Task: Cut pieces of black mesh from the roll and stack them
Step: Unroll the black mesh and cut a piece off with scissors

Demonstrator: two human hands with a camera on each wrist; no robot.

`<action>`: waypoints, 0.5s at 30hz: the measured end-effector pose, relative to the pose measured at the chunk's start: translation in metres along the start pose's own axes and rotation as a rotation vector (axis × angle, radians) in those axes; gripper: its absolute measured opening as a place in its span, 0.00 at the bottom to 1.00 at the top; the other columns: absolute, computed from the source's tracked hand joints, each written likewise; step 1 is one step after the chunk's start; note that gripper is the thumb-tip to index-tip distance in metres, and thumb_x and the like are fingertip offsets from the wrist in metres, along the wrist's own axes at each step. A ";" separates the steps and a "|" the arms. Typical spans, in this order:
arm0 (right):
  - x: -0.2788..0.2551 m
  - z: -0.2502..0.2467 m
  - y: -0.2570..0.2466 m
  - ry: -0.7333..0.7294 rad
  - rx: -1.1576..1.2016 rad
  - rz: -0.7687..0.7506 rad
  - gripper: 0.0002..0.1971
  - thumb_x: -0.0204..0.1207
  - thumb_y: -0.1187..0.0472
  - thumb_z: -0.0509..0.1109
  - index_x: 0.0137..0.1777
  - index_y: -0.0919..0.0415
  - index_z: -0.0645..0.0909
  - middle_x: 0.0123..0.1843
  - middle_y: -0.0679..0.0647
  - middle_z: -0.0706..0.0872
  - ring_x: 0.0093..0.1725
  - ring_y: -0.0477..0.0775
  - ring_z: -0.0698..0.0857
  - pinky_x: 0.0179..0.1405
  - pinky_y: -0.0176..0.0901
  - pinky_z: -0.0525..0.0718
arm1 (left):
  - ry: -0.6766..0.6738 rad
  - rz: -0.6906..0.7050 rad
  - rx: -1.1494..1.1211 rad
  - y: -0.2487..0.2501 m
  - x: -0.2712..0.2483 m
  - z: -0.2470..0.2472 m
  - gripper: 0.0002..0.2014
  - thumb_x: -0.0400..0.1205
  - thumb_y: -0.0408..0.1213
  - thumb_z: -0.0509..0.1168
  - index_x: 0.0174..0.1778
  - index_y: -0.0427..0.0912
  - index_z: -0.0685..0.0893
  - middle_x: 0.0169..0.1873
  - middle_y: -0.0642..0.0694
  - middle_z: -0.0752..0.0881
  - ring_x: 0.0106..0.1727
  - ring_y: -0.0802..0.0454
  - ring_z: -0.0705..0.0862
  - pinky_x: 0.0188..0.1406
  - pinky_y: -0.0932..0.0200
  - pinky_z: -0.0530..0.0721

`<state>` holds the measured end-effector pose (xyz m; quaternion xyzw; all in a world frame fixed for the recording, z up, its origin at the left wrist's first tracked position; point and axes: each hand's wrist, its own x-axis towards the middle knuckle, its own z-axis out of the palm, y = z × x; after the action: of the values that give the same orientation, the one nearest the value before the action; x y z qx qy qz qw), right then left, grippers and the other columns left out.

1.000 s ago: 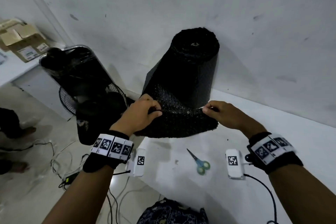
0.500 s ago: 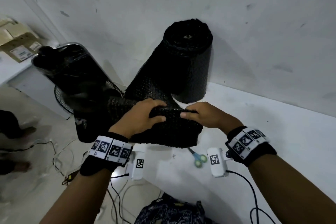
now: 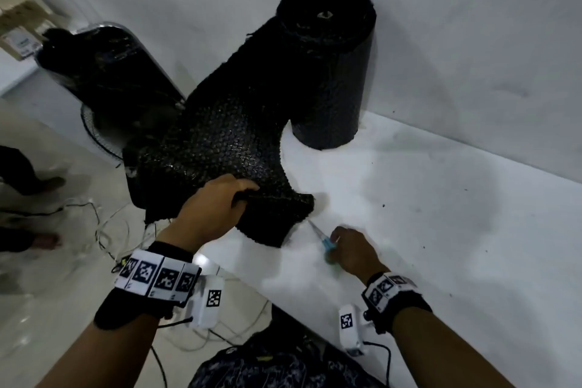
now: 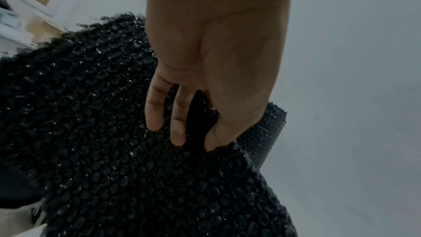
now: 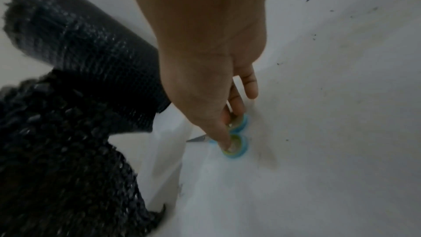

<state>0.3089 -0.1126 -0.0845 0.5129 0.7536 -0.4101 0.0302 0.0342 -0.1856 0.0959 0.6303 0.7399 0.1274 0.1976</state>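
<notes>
- Head view: the roll (image 3: 327,72) of black mesh is seen standing upright on the white desk (image 3: 441,214), close to the wall (image 3: 472,25), with its long axis vertical and its open core end facing up.
- A loose length of mesh (image 3: 220,142) is drawn off the roll toward the person and to the left, so that its run lies roughly level, from the roll out past the desk edge.
- The free end of that length is gripped by the left hand (image 3: 214,208); in the left wrist view the fingers (image 4: 177,123) are seen tucked into a fold of the mesh, with the thumb hidden on the far side.
- The scissors (image 3: 322,238) lie flat on the desk just beside the hanging mesh edge, blades pointing away toward the mesh and handles toward the person.
- The right hand (image 3: 352,249) is lowered onto the blue handles (image 5: 237,138); fingertips are placed at the loops, but whether a full grip is closed cannot be told.
- The step in hand is judged to be the taking up of the scissors, with the mesh already pulled out for a cut.
- Next, the scissors would need to be lifted, opened and brought to the mesh edge, while the sheet is held taut by the left hand.
- No stack of cut pieces is seen.
</notes>
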 end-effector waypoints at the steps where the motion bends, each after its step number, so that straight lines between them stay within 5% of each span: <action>1: 0.001 0.006 0.001 0.018 -0.052 -0.022 0.12 0.73 0.57 0.75 0.52 0.58 0.79 0.51 0.55 0.83 0.52 0.58 0.83 0.42 0.44 0.78 | -0.011 -0.014 -0.006 0.002 -0.002 0.003 0.17 0.81 0.31 0.70 0.66 0.49 0.87 0.52 0.48 0.82 0.54 0.45 0.85 0.58 0.46 0.86; 4: -0.001 0.018 0.004 0.035 -0.241 -0.044 0.18 0.79 0.52 0.70 0.63 0.61 0.76 0.59 0.58 0.83 0.57 0.60 0.82 0.41 0.43 0.72 | -0.049 -0.043 -0.005 0.008 -0.006 0.012 0.18 0.79 0.38 0.74 0.66 0.51 0.87 0.53 0.51 0.77 0.53 0.50 0.82 0.59 0.50 0.85; 7: -0.002 0.011 0.003 0.011 -0.273 -0.006 0.16 0.80 0.52 0.69 0.61 0.61 0.77 0.60 0.57 0.84 0.58 0.60 0.83 0.44 0.44 0.75 | -0.013 -0.079 -0.055 0.012 -0.009 0.017 0.17 0.79 0.41 0.76 0.64 0.51 0.88 0.54 0.50 0.76 0.54 0.52 0.79 0.60 0.55 0.82; 11: -0.008 -0.026 -0.003 -0.085 0.117 0.017 0.10 0.76 0.56 0.76 0.53 0.57 0.81 0.49 0.53 0.87 0.48 0.54 0.85 0.44 0.41 0.80 | 0.107 -0.107 -0.127 0.011 -0.011 0.010 0.12 0.78 0.35 0.77 0.56 0.48 0.92 0.52 0.47 0.77 0.53 0.53 0.79 0.60 0.62 0.77; 15: -0.032 -0.068 -0.024 -0.205 0.451 -0.085 0.10 0.76 0.61 0.77 0.52 0.56 0.79 0.41 0.52 0.93 0.35 0.51 0.87 0.35 0.42 0.78 | 0.185 -0.101 -0.186 0.012 -0.017 -0.002 0.11 0.77 0.31 0.78 0.54 0.45 0.92 0.50 0.45 0.77 0.51 0.55 0.77 0.52 0.82 0.69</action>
<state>0.3307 -0.0957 -0.0107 0.4303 0.6567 -0.6188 -0.0259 0.0463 -0.1998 0.1049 0.5567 0.7707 0.2428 0.1925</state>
